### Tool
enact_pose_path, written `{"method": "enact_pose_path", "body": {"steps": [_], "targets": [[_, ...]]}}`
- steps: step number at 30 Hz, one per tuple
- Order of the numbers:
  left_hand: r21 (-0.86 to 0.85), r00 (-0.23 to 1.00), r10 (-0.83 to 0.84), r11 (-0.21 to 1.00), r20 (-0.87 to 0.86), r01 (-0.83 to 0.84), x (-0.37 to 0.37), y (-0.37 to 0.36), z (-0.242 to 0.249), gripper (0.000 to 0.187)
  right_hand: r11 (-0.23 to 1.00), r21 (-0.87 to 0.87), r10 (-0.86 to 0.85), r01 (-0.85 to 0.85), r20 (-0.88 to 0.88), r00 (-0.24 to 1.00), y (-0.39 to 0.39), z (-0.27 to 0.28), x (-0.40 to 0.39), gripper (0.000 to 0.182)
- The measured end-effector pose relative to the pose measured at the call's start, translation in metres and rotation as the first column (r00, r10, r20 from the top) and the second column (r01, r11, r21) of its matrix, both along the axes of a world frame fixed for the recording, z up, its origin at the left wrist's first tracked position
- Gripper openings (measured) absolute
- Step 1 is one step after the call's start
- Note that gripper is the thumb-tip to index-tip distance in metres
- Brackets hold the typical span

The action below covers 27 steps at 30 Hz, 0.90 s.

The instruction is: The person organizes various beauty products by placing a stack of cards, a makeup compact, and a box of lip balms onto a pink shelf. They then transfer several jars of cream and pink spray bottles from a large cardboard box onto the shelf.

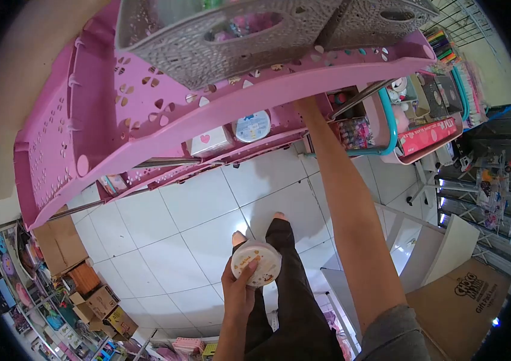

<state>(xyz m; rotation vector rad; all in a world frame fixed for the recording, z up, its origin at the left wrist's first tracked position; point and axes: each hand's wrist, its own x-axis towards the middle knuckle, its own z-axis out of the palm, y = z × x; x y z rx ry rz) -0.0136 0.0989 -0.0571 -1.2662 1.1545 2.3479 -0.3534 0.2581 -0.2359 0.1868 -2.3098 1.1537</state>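
My left hand (240, 292) is closed around a round white tub (257, 263) with small brown and orange prints, thumb across its face, above my legs. My right arm (342, 174) reaches up and forward to the pink perforated shelf rack (231, 99). Its hand is hidden behind the front edge of the upper shelf, so what the fingers do or touch cannot be seen. Left of that wrist, on the lower shelf, sit a round white and blue tub (252, 126) and a white box with a pink heart (210, 141).
Grey woven baskets (231, 54) stand on the upper shelf. At the right, a pink trolley tray with a turquoise handle (395, 129) holds boxes and small goods. Cardboard boxes (102, 302) lie at the lower left; a large carton (466, 307) stands lower right. White floor tiles (198, 198) lie below.
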Motion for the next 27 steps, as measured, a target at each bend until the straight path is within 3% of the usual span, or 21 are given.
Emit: {"method": "enact_pose_path", "body": {"steps": [2, 4, 6, 7, 9, 10, 12, 13, 14, 16, 17, 18, 19, 21, 23, 24, 25, 26, 27], "targets": [[0.018, 1.000, 0.010, 1.000, -0.017, -0.010, -0.008, 0.004, 0.004, 0.025, 0.966, 0.251, -0.059, 0.064, -0.026, 0.998, -0.001, 0.045, 0.038, 0.032], [0.010, 0.999, 0.003, 1.000, -0.046, -0.002, -0.015, 0.007, -0.001, 0.025, 0.996, -0.003, -0.090, 0.090, -0.083, 0.992, -0.009, 0.077, 0.083, 0.030], [0.002, 0.998, -0.003, 1.000, -0.067, 0.003, -0.025, 0.009, -0.005, 0.025, 0.883, -0.468, 0.163, 0.042, 0.388, 0.907, -0.016, 0.111, 0.149, 0.027], [0.010, 0.995, -0.029, 0.999, -0.094, 0.030, -0.035, 0.009, -0.006, 0.025, 0.880, -0.472, 0.244, -0.045, 0.368, 0.897, -0.017, 0.123, 0.178, 0.028], [0.002, 0.985, -0.066, 0.998, -0.156, 0.068, -0.051, 0.012, -0.011, 0.025, 0.740, -0.654, 0.571, -0.158, 0.487, 0.661, -0.008, 0.127, 0.220, 0.035], [0.006, 0.986, -0.067, 0.998, -0.156, 0.069, -0.060, 0.013, -0.009, 0.025, 0.743, -0.651, 0.569, -0.157, 0.489, 0.661, -0.008, 0.142, 0.228, 0.035], [0.005, 0.973, -0.099, 0.995, -0.207, 0.102, -0.074, 0.015, -0.004, 0.025, 0.752, -0.653, 0.610, -0.091, 0.637, 0.472, -0.005, 0.173, 0.237, 0.042], [-0.093, 0.944, -0.225, 0.974, -0.242, 0.208, -0.075, 0.015, -0.009, 0.028, 0.732, -0.678, 0.623, -0.068, 0.625, 0.470, -0.003, 0.172, 0.237, 0.045], [-0.093, 0.944, -0.226, 0.973, -0.240, 0.209, -0.078, 0.016, -0.007, 0.028, 0.732, -0.679, 0.623, -0.066, 0.626, 0.470, 0.000, 0.168, 0.236, 0.045], [0.221, 0.959, -0.016, 0.972, -0.282, 0.081, -0.089, 0.020, -0.003, 0.038, 0.733, -0.677, 0.600, -0.061, 0.602, 0.527, 0.006, 0.162, 0.225, 0.044], [0.024, 0.970, -0.070, 0.997, -0.234, 0.077, -0.094, 0.023, -0.004, 0.046, 0.778, -0.622, 0.536, -0.084, 0.588, 0.605, 0.010, 0.162, 0.215, 0.044], [0.026, 0.969, -0.066, 0.997, -0.236, 0.075, -0.099, 0.024, -0.009, 0.046, 0.836, -0.545, 0.425, -0.060, 0.575, 0.700, 0.009, 0.163, 0.205, 0.043], [-0.230, 0.927, -0.185, 0.967, -0.326, 0.112, -0.105, 0.025, -0.018, 0.042, 0.884, -0.467, 0.307, -0.021, 0.546, 0.780, 0.007, 0.164, 0.194, 0.043], [-0.629, 0.835, -0.425, 0.767, -0.348, 0.129, -0.116, 0.030, -0.034, 0.044, 0.978, -0.198, 0.131, -0.058, 0.378, 0.917, 0.003, 0.162, 0.162, 0.042], [-0.938, 0.692, -0.675, 0.346, -0.255, -0.008, -0.127, 0.036, -0.056, 0.036, 0.999, 0.052, 0.008, -0.016, 0.152, 0.988, 0.001, 0.135, 0.127, 0.042], [-0.984, 0.622, -0.763, 0.123, -0.177, -0.129, -0.134, 0.038, -0.064, 0.037, 0.998, 0.054, 0.010, -0.018, 0.147, 0.989, 0.004, 0.124, 0.116, 0.042], [-0.984, 0.623, -0.762, 0.123, -0.179, -0.132, -0.142, 0.039, -0.068, 0.037, 0.997, 0.077, -0.030, 0.007, 0.313, 0.949, 0.004, 0.116, 0.108, 0.042], [-0.988, 0.585, -0.805, 0.012, -0.100, -0.152, -0.149, 0.039, -0.072, 0.041, 0.994, 0.101, -0.071, 0.026, 0.468, 0.881, 0.006, 0.109, 0.100, 0.042], [-0.980, 0.547, -0.837, -0.098, -0.013, -0.173, -0.156, 0.039, -0.075, 0.045, 0.995, 0.099, -0.068, 0.024, 0.468, 0.881, 0.007, 0.107, 0.093, 0.042]]}}
